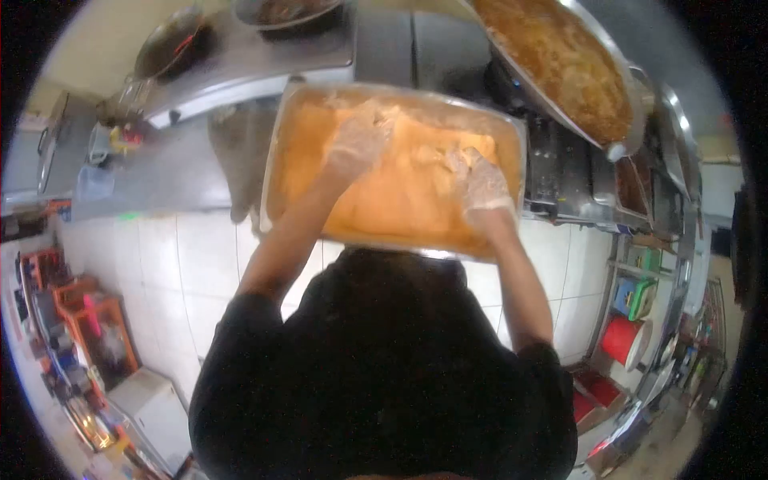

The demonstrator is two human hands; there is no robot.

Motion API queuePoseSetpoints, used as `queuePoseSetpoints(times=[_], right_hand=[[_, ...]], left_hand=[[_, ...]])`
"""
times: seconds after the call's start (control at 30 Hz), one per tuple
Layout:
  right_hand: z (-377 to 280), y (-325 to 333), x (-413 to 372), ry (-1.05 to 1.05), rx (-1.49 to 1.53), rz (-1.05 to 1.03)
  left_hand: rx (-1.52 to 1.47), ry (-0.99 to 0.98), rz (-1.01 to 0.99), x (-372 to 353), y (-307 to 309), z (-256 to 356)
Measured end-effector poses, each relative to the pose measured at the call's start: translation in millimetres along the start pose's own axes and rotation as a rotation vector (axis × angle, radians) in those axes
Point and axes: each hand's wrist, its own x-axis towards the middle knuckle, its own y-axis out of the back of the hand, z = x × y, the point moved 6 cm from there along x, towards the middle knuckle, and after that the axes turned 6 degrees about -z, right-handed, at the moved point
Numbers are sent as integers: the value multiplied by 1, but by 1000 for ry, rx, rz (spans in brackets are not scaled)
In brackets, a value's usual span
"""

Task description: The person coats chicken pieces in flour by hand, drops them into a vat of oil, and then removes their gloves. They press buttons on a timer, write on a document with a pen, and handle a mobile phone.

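Observation:
A deep metal tray (pixel 276 160) holds a thick bed of orange-tinted flour (pixel 384 192). Both hands wear clear plastic gloves dusted with the coating. At the tray's far left part, my left hand (pixel 358 146) has its fingers curled down into the flour; I cannot tell what is in them. Toward the right end, my right hand (pixel 486 186) is closed on a pale flour-coated piece (pixel 478 146) whose top sticks out past the fingers. More coated lumps (pixel 434 158) lie just left of that hand, partly sunk in the flour.
A wide pan of bubbling brown oil (pixel 560 64) stands behind the tray to the right, its handle end close to the tray's corner. Other pans (pixel 288 12) sit on the back-left counter. A grey cloth (pixel 236 156) hangs beside the tray. Shelves with red containers (pixel 624 340) are at right.

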Motion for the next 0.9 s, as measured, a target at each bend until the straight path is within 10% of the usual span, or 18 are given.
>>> queuePoseSetpoints(times=[0.2, 0.27, 0.37, 0.43, 0.5, 0.73, 0.9], right_hand=[[-24, 27, 1, -81, 101, 49], [-16, 23, 2, -179, 217, 44], [-10, 45, 25, 251, -352, 326], [-46, 132, -14, 254, -662, 355], [-54, 196, -44, 166, -781, 389], [39, 371, -6, 124, -328, 506], [129, 427, 97, 98, -229, 419]], left_hand=[[894, -750, 340, -13, 24, 54], [216, 15, -41, -18, 66, 97], [215, 101, -164, -22, 104, 175], [117, -268, -235, 2, 128, 226], [984, -1041, 261, 3, 135, 282], [1003, -527, 298, 59, 121, 439], [1025, -407, 154, 268, 61, 450]])
